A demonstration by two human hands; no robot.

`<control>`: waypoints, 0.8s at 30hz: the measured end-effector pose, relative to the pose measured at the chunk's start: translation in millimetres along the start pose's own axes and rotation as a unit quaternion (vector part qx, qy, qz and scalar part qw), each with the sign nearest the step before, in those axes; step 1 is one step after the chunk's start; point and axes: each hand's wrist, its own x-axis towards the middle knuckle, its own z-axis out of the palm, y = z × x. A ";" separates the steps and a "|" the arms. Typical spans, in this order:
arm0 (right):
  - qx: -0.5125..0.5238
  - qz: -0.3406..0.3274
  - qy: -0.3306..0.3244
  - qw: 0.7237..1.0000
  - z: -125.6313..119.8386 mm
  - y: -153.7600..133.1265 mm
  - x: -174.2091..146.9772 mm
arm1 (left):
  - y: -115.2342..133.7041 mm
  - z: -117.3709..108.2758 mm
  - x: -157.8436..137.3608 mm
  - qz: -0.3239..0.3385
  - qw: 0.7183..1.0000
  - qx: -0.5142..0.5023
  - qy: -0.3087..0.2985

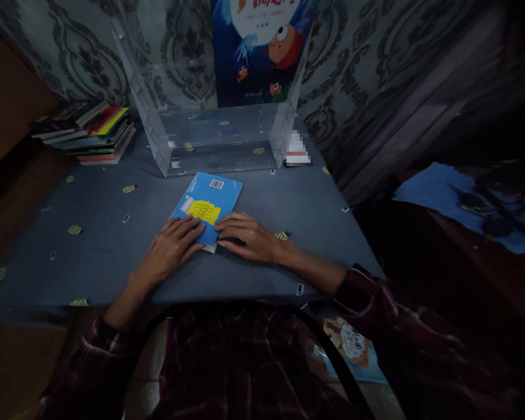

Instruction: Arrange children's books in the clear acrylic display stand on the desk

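Both hands rest flat, fingers spread and gripping nothing, on the near end of the blue book (207, 207) lying back-cover up on the table (91, 245) near the clear acrylic rack (214, 137), left hand (170, 248) and right hand (247, 236) seemingly squaring it, so lifting calls for curling fingers under an edge.

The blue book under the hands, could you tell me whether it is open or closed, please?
Closed. The blue book lies flat on the table, back cover with barcode up, left hand and right hand on its near edge.

Tabletop (114, 256) covered in blue-grey patterned cloth. Blue book (206, 207) lies flat near the front middle, back cover up. Stack of books (90, 133) at far left corner. Clear plastic stand (210, 137) at the back, against the wall.
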 end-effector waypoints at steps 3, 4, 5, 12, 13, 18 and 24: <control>0.009 -0.020 -0.004 1.000 0.4 -6.7 0.0 | 0.0 1.4 -1.6 -0.007 1.000 0.000 -0.007; 0.012 -0.031 -0.004 0.999 0.9 -8.5 -0.1 | -0.1 1.6 -2.1 -0.004 1.000 0.001 -0.007; 0.015 -0.043 -0.006 0.999 1.5 -9.9 -0.3 | -0.1 1.5 -2.6 0.000 1.000 0.002 -0.005; 0.028 -0.079 -0.033 0.996 4.5 -12.1 -0.7 | -0.2 -3.7 -1.8 -0.002 0.999 -0.037 0.003; 0.031 -0.072 -0.037 0.996 4.4 -12.3 -0.7 | -1.3 -4.8 -0.4 -0.011 0.999 -0.047 0.009; 0.055 -0.024 -0.015 0.998 4.8 -11.6 -0.5 | -18.6 -9.6 13.1 -0.143 0.987 -0.054 0.043; -0.016 0.087 0.043 0.995 3.2 17.9 1.1 | -35.1 -15.0 34.7 -0.240 0.967 -0.083 0.001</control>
